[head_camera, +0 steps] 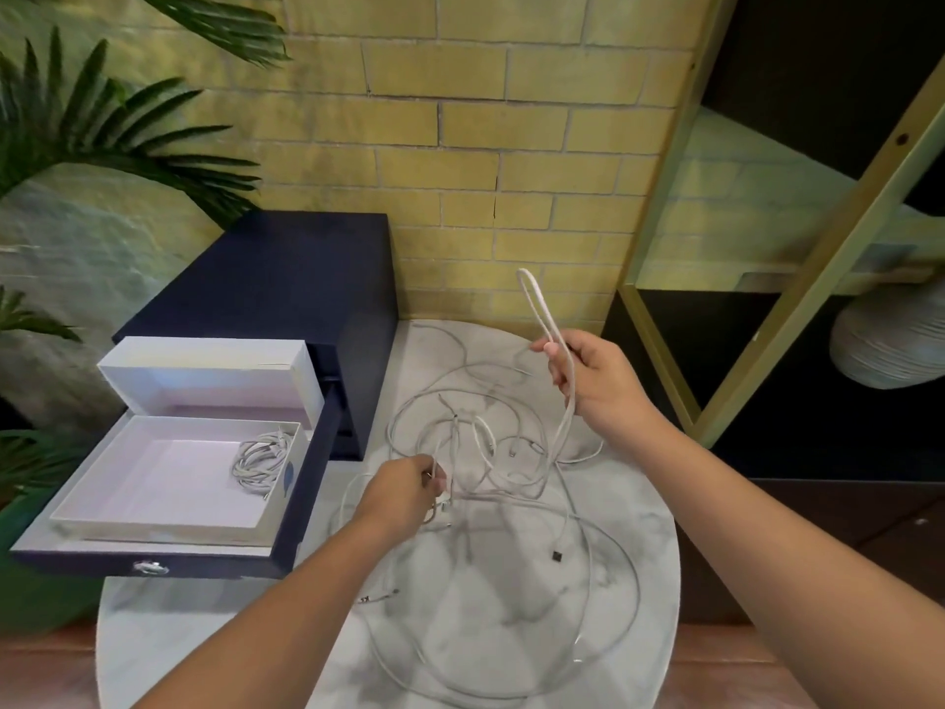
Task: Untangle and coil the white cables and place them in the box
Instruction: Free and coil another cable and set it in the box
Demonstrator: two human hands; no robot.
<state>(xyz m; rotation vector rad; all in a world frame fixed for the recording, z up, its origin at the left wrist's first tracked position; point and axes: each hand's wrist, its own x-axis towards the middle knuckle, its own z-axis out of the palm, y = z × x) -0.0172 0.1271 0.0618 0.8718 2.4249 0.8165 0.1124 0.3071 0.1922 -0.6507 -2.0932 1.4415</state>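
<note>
Right hand [593, 376] pinches a raised loop [537, 304], left hand [409, 486] pinches strands [438, 465] at table [639, 509] centre; cables [511, 452] seem light, limp: grip near plugs [556, 556]

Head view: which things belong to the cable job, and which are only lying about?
Job: tangled white cables, cable loop held in the right hand, left hand pinching a strand, coiled cable in the white box.
Lying about: palm plant, ribbed vase, shelf frame.

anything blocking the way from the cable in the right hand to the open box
Nothing visible does. The white box lies open left of the tangle, one coil in its corner. The cable in the right hand runs down into that tangle.
</note>
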